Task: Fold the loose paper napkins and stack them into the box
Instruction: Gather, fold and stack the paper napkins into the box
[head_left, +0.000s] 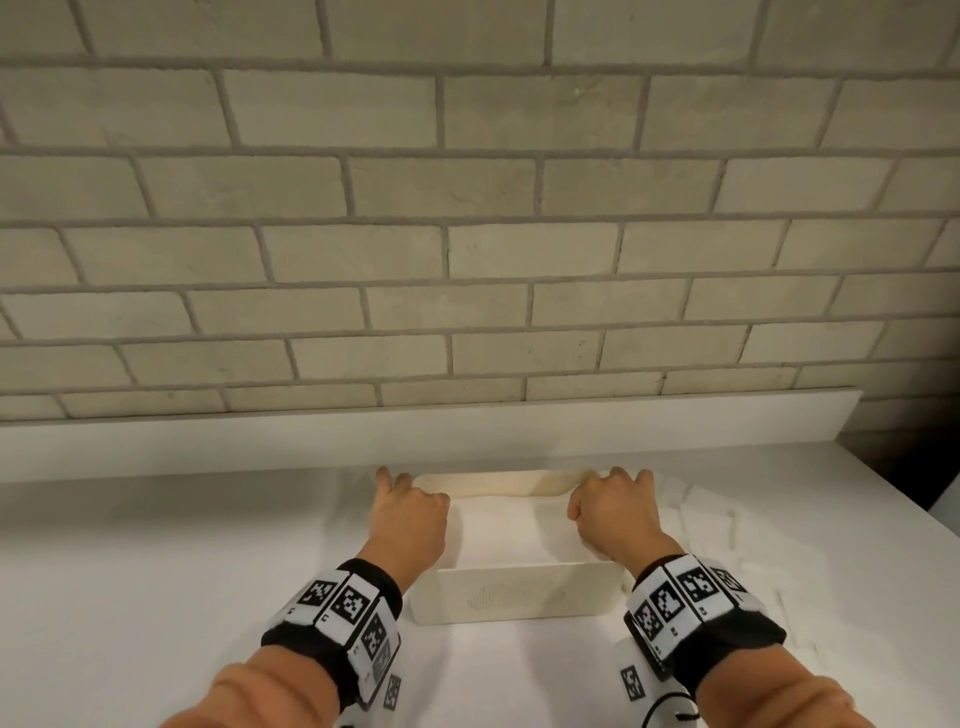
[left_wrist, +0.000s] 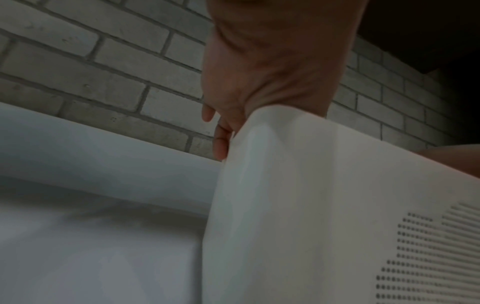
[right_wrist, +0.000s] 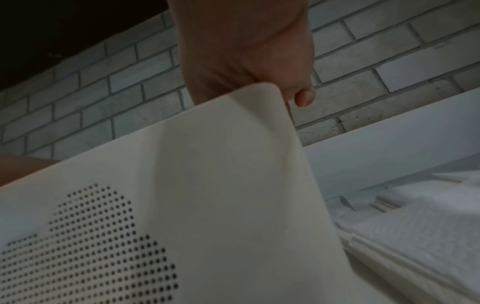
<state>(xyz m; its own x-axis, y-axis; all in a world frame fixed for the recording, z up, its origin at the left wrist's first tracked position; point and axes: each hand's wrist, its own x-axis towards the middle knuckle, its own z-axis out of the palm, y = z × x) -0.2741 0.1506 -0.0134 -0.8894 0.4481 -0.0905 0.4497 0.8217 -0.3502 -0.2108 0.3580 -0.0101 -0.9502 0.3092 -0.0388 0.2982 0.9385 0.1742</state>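
White table (head_left: 156, 571) runs up to a low white upstand (head_left: 208, 441) along its far edge; behind that, a pale brick wall (head_left: 467, 208) fills the upper view. At the far right the table ends and a dark gap shows beyond the corner.

Box (head_left: 514, 592) — white, open-topped, rounded corners — stands on the table at centre, close to the upstand. Its near wall carries a patch of small perforations. Inside looks white; whether napkins already lie in it I cannot tell.

Left hand (head_left: 410, 512) grasps the left wall of the box near the far corner: the left wrist view shows the hand (left_wrist: 259, 72) coming down over the rim, fingers (left_wrist: 221, 144) lying against the outer face. Right hand (head_left: 615, 512) grasps the right wall in mirror fashion, curled over the rim; the right wrist view shows one fingertip (right_wrist: 305, 98) past the box corner.

Napkins (right_wrist: 415, 226) — white, textured, loose sheets — lie flat on the table just right of the box, edges overlapping. In the head view they (head_left: 727, 530) blend with the table.

Both wrists wear black bands (head_left: 343, 623) with square black-and-white markers; orange sleeves (head_left: 260, 691) below.
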